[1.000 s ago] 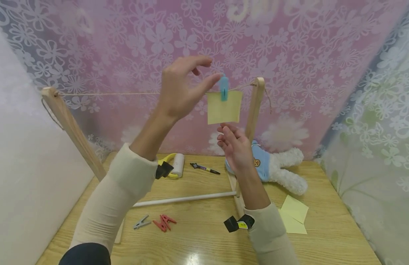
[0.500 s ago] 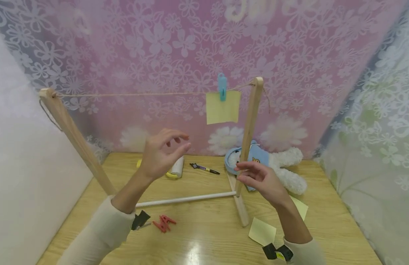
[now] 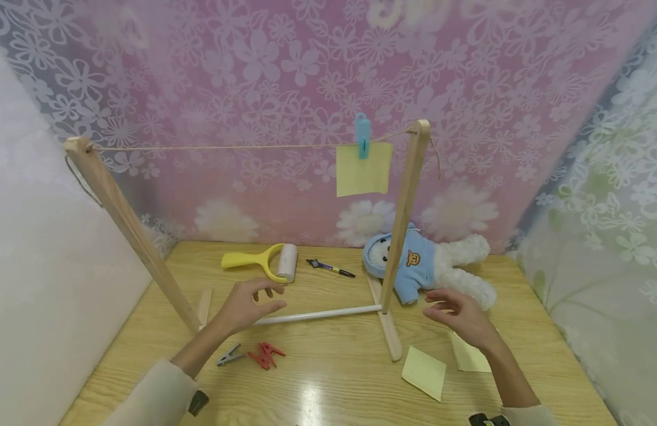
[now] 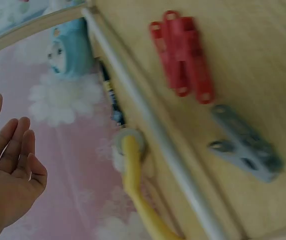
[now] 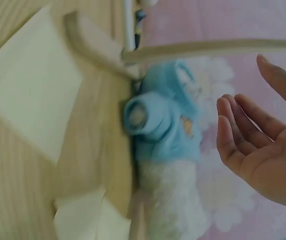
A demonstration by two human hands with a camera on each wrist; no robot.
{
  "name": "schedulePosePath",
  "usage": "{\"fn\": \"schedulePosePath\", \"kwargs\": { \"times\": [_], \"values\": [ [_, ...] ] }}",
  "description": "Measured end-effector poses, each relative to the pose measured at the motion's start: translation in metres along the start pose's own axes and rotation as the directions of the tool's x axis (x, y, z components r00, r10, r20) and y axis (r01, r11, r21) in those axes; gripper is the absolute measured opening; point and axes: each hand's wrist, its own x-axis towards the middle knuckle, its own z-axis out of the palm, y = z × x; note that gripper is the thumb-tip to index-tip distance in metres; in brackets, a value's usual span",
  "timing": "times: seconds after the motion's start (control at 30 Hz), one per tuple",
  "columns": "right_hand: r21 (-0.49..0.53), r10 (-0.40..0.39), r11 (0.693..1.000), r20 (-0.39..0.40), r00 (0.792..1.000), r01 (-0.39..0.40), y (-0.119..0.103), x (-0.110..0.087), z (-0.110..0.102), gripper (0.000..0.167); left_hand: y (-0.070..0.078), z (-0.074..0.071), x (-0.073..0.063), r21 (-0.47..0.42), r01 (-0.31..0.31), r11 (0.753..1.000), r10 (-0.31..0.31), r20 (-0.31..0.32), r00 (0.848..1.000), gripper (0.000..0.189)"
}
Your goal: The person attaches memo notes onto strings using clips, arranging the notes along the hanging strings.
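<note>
A yellow paper square (image 3: 363, 174) hangs from the string (image 3: 216, 147) near the right post, held by a blue clothespin (image 3: 363, 135). My left hand (image 3: 248, 305) is raised above the table with loosely bent fingers and nothing in them. Below it lie a grey clothespin (image 3: 229, 355) and several red clothespins (image 3: 266, 355), also seen in the left wrist view. On the other side, my right hand (image 3: 461, 316) hovers with bare, relaxed fingers, close over yellow paper sheets (image 3: 424, 374) on the table. Its forearm partly covers another yellow sheet (image 3: 469, 355).
The wooden frame's posts (image 3: 405, 219) and white crossbar (image 3: 323, 314) span the table. Behind them lie a yellow lint roller (image 3: 253, 259), a black pen (image 3: 330, 268) and a white plush toy (image 3: 418, 260) in a blue hoodie. A patterned pink wall (image 3: 285, 195) closes the back.
Both hands have left the hanging paper and blue clothespin and come down toward the table, the left leftward, the right rightward. The paper stays hanging on the string.
</note>
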Motion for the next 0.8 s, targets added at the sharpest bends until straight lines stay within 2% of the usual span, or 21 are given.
{"fn": "schedulePosePath", "kwargs": {
  "times": [0.13, 0.27, 0.33, 0.6, 0.8],
  "values": [
    [-0.109, 0.066, 0.992, -0.043, 0.997, -0.070, 0.025, -0.005, -0.007, 0.047, -0.017, 0.010, -0.011, -0.005, 0.006, 1.000, -0.005, 0.107, 0.994, 0.032],
    [-0.183, 0.136, 0.972, -0.075, 0.988, -0.148, 0.045, -0.010, -0.012, 0.052, -0.028, 0.021, -0.020, -0.016, 0.053, 0.998, -0.048, 0.213, 0.976, 0.034],
    [-0.201, 0.179, 0.960, -0.085, 0.980, -0.193, 0.053, -0.014, -0.015, 0.053, -0.033, 0.026, -0.024, -0.013, 0.056, 0.998, -0.051, 0.254, 0.966, 0.034],
    [-0.261, 0.276, 0.916, -0.143, 0.950, -0.305, 0.078, -0.023, -0.027, 0.055, -0.051, 0.040, -0.033, 0.056, -0.023, 0.998, 0.001, 0.359, 0.933, 0.037],
    [-0.283, 0.328, 0.890, -0.146, 0.933, -0.357, 0.090, -0.025, -0.035, 0.058, -0.063, 0.047, -0.036, 0.016, -0.014, 1.000, 0.006, 0.418, 0.909, 0.032]
  ]
}}
